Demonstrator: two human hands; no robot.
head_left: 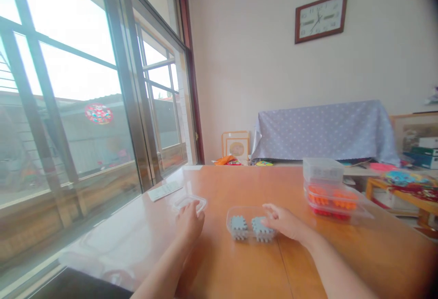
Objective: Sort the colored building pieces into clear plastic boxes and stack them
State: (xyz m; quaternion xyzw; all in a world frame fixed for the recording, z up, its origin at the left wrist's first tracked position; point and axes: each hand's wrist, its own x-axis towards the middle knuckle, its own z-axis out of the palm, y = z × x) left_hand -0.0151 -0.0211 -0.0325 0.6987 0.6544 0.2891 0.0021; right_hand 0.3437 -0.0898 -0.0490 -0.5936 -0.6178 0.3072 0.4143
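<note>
The wooden counter (pixel 239 262) carries everything. At two o'clock from the hands stands a stack of clear boxes (pixel 328 194) with orange and red pieces. At centre lies an open clear tray (pixel 232 212) holding grey-blue toothed blocks (pixel 251 229). At ten o'clock lies its clear lid (pixel 189 202). The left hand (pixel 190 222) rests flat, fingers together, on the lid. The right hand (pixel 285 221), fingers loosely spread, touches the tray's right block; steadying the tray's rim would keep it from sliding.
</note>
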